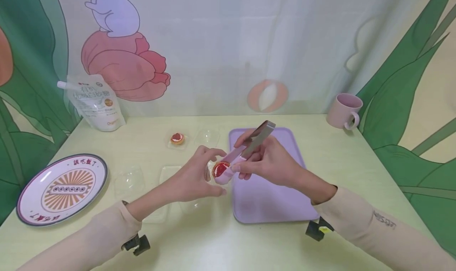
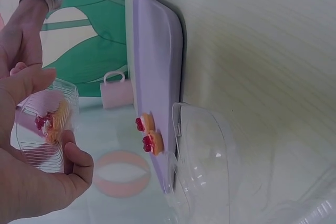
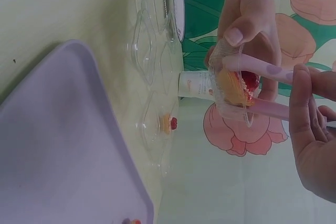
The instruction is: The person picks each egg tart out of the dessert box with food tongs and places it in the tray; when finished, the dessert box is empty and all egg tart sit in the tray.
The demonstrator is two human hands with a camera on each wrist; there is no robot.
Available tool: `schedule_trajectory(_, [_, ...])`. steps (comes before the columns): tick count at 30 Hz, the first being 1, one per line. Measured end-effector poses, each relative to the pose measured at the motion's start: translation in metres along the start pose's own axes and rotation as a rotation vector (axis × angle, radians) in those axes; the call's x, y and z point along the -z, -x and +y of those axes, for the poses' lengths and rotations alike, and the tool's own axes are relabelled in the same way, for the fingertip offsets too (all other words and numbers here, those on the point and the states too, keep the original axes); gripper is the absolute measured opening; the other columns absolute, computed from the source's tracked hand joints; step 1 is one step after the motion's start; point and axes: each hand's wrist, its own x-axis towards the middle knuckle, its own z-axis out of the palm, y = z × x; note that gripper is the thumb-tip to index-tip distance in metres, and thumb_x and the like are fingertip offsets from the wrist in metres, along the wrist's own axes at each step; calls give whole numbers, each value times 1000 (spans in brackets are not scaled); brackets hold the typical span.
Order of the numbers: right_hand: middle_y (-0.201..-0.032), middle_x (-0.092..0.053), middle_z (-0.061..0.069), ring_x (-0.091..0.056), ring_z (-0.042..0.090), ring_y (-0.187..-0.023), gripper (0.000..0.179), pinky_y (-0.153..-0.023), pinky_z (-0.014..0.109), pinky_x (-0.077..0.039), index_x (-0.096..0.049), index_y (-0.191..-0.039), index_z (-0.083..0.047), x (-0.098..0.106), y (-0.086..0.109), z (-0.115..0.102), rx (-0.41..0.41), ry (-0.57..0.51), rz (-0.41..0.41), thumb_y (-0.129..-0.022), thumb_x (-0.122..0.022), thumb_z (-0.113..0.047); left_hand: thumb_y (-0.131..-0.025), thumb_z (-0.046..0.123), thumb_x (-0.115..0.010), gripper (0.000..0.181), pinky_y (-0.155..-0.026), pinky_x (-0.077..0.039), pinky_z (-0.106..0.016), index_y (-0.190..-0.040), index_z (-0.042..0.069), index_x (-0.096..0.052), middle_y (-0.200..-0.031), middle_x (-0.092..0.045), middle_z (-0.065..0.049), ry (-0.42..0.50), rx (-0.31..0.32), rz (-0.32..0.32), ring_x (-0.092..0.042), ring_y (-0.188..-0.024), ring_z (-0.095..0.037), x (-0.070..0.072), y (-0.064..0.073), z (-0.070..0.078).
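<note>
My left hand point(image 1: 194, 174) holds a small clear plastic cup point(image 3: 220, 66) between thumb and fingers, in mid-air beside the tray. Inside the cup sits a tart point(image 1: 221, 169) with red fruit and white cream, its pastry side showing in the right wrist view. My right hand point(image 1: 272, 160) grips metal tongs point(image 1: 259, 138) with pink tips. In the right wrist view the tips point(image 3: 268, 108) reach into the cup, one on either side of the tart. The left wrist view shows my left fingers point(image 2: 79, 161) curled round the ribbed cup wall.
Two more tarts point(image 2: 150, 142) lie on the purple tray point(image 1: 270, 207). Another tart point(image 1: 177, 139) rests in a clear container at the back. Several clear plastic containers point(image 1: 129, 182) stand at left, near a patterned plate point(image 1: 92, 197). A white pouch point(image 1: 96, 104) and pink mug point(image 1: 342, 114) stand behind.
</note>
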Motion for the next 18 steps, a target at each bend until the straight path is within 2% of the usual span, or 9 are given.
schedule_trajectory(9, [-79,-71,24,-71,33,-58,40,-57,41,-60,-53,-112,9,0,1,1,54,-16,-12,-80,-75,11,-72,16,-87,78,-71,-49,-28,-139,14,-48,-119,-45,-13,4,-45,13,-55,-80,-19,2,0,-3])
schedule_trajectory(18, [-82,-72,26,-72,29,-58,37,-57,41,-60,-53,-111,10,-1,1,1,79,-33,-16,-81,-75,10,-73,15,-86,79,-71,-49,-28,-141,17,-46,-118,-44,-9,6,-51,0,-59,-89,-15,3,1,-3])
